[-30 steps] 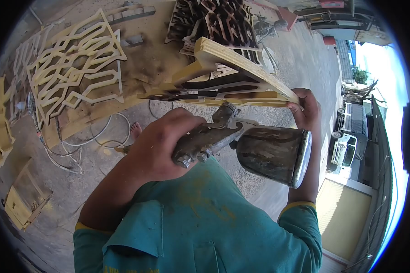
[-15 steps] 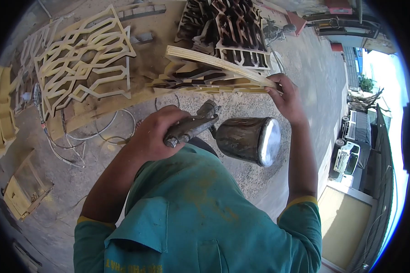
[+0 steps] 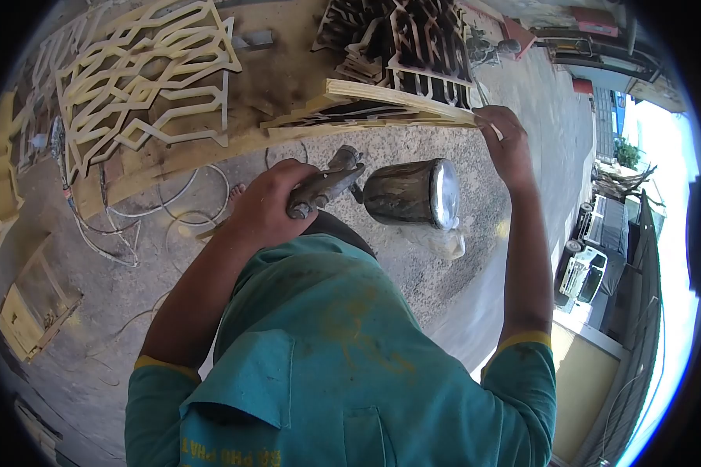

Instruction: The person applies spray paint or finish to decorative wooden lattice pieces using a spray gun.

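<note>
My left hand (image 3: 269,204) is closed round the handle of a metal spray gun (image 3: 325,187), whose stained cup (image 3: 399,193) lies sideways in view with its shiny end to the right. My right hand (image 3: 509,148) is raised, its fingers pinched at the right end of a pale latticed panel (image 3: 389,96) seen edge-on. That panel is tilted above other thin panels at the table's near edge. Behind it lie dark-stained lattice panels (image 3: 430,47). A yellowish lattice panel (image 3: 148,78) rests on the brown work surface (image 3: 269,74) to the left.
Hoses (image 3: 187,210) coil on the concrete floor below the table. A clear plastic container (image 3: 442,243) is partly hidden behind the cup. At the lower left is a yellowish wooden piece (image 3: 25,315); a parked truck (image 3: 584,272) stands far right.
My right hand has moved up with the panel's end, and the panel now appears farther right and less slanted. The spray gun and its cup have shifted slightly in view, the cup upward and left.
</note>
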A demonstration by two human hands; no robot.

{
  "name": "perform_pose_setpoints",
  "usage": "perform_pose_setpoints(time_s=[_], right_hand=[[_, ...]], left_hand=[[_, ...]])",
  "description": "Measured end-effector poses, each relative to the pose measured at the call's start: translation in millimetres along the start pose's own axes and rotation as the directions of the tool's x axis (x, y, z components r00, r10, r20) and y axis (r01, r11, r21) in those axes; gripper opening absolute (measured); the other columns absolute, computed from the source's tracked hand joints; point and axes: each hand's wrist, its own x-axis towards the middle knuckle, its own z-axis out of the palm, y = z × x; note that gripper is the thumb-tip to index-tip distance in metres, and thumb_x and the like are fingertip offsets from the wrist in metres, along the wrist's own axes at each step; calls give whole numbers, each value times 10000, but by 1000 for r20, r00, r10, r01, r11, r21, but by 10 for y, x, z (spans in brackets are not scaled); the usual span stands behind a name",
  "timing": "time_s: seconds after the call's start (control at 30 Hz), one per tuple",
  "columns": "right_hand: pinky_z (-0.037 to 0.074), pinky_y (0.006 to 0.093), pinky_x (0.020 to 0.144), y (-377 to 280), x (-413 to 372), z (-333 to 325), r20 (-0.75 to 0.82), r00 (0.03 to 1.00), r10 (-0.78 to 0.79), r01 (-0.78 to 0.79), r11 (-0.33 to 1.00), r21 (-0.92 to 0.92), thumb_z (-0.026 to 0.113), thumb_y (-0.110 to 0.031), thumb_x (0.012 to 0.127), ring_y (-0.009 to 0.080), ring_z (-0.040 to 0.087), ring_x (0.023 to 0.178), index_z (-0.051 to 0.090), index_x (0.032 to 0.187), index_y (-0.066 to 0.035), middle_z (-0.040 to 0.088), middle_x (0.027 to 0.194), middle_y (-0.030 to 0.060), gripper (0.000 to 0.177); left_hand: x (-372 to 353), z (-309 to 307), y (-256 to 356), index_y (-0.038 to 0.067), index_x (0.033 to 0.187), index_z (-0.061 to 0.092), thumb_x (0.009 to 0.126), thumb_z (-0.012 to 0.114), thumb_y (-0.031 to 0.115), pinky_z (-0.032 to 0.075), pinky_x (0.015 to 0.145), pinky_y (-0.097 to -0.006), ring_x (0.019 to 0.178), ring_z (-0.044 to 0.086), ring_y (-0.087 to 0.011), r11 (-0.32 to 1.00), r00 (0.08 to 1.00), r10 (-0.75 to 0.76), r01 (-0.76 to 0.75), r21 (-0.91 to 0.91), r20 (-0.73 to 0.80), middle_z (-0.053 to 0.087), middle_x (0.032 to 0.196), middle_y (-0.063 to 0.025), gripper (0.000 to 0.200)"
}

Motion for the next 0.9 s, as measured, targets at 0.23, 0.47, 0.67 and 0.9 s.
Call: perform_pose_setpoints(time_s=[0.23,0.47,0.67,0.9], right_hand=[[483,339,869,621,-66,29,50,923,380,-382,924,16,761,-333,819,218,627,973,677,1037,9,678,995,111,415],[514,287,732,570,48,-114,250,576,778,-767,620,-163,706,-539,821,186,659,825,666,1035,63,691,892,121,640],[509,268,705,536,22,-101,320,639,700,-758,643,107,688,-457,865,147,643,761,690,998,37,700,839,100,511],[508,260,705,643,-13,-153,368,626,687,-776,592,217,680,-356,893,131,647,771,694,1004,22,706,876,87,394]], left_hand=[[107,60,39,-5,1096,598,649,709,71,496,810,-402,936,622,-355,997,999,37,-36,-75,16,620,1005,-176,467],[140,-4,249,6,1108,599,635,708,58,493,835,-401,955,618,-359,992,997,57,-51,-112,51,614,1031,-176,489],[-31,-51,29,4,1116,600,629,717,67,492,844,-399,957,617,-364,995,1000,-20,20,-101,3,614,1032,-183,504],[8,-17,26,11,1117,600,649,715,72,494,835,-399,950,622,-353,994,999,-34,34,-102,1,612,1023,-175,486]])
